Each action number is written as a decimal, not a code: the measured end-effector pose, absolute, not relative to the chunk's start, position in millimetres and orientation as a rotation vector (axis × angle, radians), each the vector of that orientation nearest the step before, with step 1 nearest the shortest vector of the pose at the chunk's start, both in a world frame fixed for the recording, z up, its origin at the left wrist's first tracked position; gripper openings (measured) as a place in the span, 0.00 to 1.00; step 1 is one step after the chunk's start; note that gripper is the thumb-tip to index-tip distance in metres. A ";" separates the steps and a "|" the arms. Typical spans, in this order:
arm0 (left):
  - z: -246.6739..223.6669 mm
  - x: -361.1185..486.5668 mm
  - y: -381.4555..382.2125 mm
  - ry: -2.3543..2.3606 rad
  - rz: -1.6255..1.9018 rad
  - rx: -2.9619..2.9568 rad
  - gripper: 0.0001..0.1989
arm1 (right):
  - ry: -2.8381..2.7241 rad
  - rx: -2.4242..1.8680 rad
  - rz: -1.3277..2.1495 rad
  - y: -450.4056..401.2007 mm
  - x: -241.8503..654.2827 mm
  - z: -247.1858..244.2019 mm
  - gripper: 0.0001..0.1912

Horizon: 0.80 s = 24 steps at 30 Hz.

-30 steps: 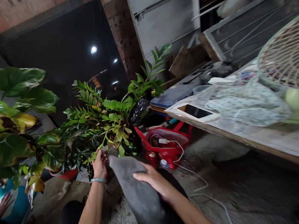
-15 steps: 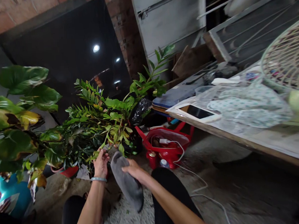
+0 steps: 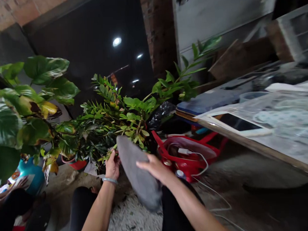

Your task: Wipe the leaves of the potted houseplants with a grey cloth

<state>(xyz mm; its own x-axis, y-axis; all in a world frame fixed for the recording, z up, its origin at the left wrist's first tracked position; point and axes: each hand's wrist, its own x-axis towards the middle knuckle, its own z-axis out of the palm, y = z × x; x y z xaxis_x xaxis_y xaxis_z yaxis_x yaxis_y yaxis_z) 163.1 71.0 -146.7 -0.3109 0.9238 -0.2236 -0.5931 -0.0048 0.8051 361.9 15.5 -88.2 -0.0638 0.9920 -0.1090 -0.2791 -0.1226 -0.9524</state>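
Observation:
My left hand (image 3: 112, 167) is closed, its fingers pinched round a green plant stem (image 3: 110, 155) at the low front of a leafy potted plant (image 3: 134, 121). A pale bangle sits on that wrist. My right hand (image 3: 154, 167) grips a grey cloth (image 3: 137, 169), thumb on top and the other fingers partly hidden. The cloth hangs down between my knees, its upper end beside the stem and in front of the leaves. Its lower edge is blurred.
Large-leaved plants (image 3: 36, 131) stand at left near a teal container (image 3: 31, 175) and another person's hand (image 3: 20, 184). On the right are a red bag (image 3: 161, 145) with a white cable (image 3: 204, 162) and a table (image 3: 285, 157) with a white tablet (image 3: 242, 123).
The view has swung left, so the scene shifts right. My right hand has raised the cloth closer to the stem, and it looks more spread out. My left hand keeps its pinch.

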 end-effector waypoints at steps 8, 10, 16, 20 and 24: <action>-151.3 156.2 60.9 0.967 1.559 0.440 0.22 | -0.620 -1.255 1.235 -2.2 443.2 -104.3 0.18; -147.9 158.8 58.7 0.957 1.549 0.444 0.22 | -0.450 -1.146 1.016 26.1 439.5 -85.0 0.21; -144.3 156.3 55.3 0.926 1.584 0.432 0.21 | -0.810 -1.095 1.407 4.4 353.9 -77.4 0.12; -151.3 143.6 54.6 0.959 1.593 0.402 0.17 | -0.944 -1.095 1.481 -24.3 381.0 -108.1 0.13; -151.8 141.2 51.0 0.972 1.565 0.404 0.15 | -0.544 -1.143 1.148 27.5 432.2 -102.2 0.22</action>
<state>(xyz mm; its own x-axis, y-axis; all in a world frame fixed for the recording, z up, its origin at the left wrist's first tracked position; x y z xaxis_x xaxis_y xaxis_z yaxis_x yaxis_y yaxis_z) 141.2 51.0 -151.8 -0.2497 0.9335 -0.2572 -0.6446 0.0380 0.7636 432.2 27.5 -102.2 0.3713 0.9076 -0.1959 -0.4230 -0.0225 -0.9059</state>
